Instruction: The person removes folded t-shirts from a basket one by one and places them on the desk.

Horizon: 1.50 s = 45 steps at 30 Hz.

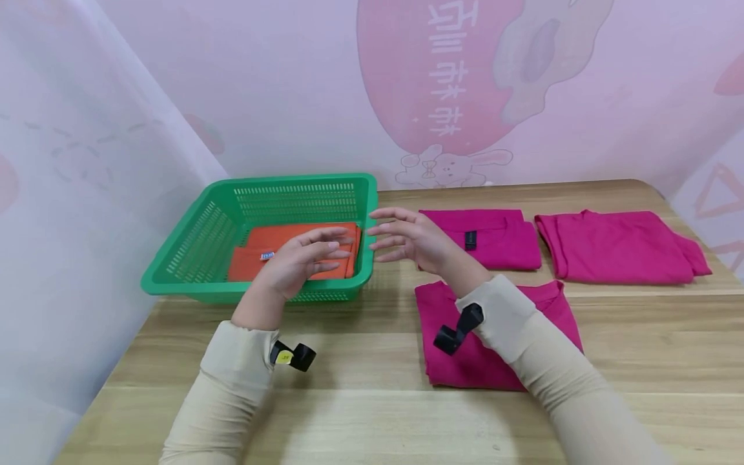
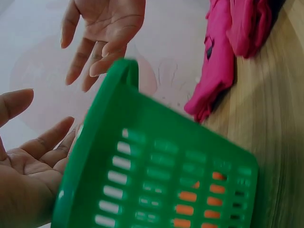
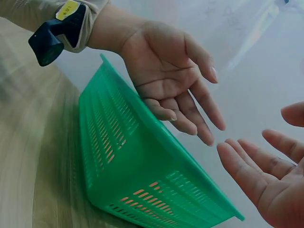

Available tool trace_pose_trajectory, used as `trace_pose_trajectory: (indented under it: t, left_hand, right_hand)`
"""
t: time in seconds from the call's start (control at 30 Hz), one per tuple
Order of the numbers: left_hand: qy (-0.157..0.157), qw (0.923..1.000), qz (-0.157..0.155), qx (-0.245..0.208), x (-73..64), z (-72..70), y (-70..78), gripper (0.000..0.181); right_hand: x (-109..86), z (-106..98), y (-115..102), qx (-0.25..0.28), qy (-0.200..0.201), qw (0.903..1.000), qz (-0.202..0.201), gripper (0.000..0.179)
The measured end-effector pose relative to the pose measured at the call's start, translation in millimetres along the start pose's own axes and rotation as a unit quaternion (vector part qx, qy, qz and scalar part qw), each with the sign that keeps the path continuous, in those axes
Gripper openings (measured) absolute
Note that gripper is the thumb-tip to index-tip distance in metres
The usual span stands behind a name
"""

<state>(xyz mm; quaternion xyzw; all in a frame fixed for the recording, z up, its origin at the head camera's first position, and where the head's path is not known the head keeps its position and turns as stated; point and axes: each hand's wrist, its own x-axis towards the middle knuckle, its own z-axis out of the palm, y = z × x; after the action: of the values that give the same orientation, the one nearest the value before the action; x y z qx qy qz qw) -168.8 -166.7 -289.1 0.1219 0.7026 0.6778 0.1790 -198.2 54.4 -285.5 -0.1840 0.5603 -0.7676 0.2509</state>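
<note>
My left hand (image 1: 295, 263) hovers above the front right part of a green plastic basket (image 1: 192, 284), fingers loosely spread and holding nothing. Just past the basket's right rim hangs my right hand (image 1: 414, 240), also empty, its fingertips pointing toward the left hand. Inside the basket lies a folded orange garment (image 1: 279, 234) with a small white label. In the right wrist view both the left hand (image 3: 164, 71) and the right hand (image 3: 280, 180) show above the basket rim, palms facing each other with a gap between them.
Three folded magenta garments lie right of the basket: one with a black tag (image 1: 494, 245), one at the far right (image 1: 622, 248), and a nearer one (image 1: 465, 361) partly under my right forearm. A printed wall (image 1: 290, 84) stands behind the wooden table (image 1: 360, 413).
</note>
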Motion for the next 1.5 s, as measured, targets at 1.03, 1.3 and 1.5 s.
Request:
trace_pose_trajectory:
  t: [1.03,1.3,1.5]
  left_hand:
    - [0.125,0.9786,-0.118,0.113,4.5,-94.5,-19.6,0.049]
    - [0.115,0.9283,-0.213,0.283,3.9,-122.5,-20.3,0.055]
    - [0.109,0.8913,-0.267,0.349,2.2,-137.6,-28.7,0.065]
  right_hand:
    - [91.9,63.8,29.8,-0.233,0.058,0.9537,0.180,0.038]
    - [100.0,70.7,44.8,-0.400,0.009,0.8946,0.199,0.051]
    - [101.2,74.2,53.0,-0.499,-0.019,0.8406,0.210,0.051]
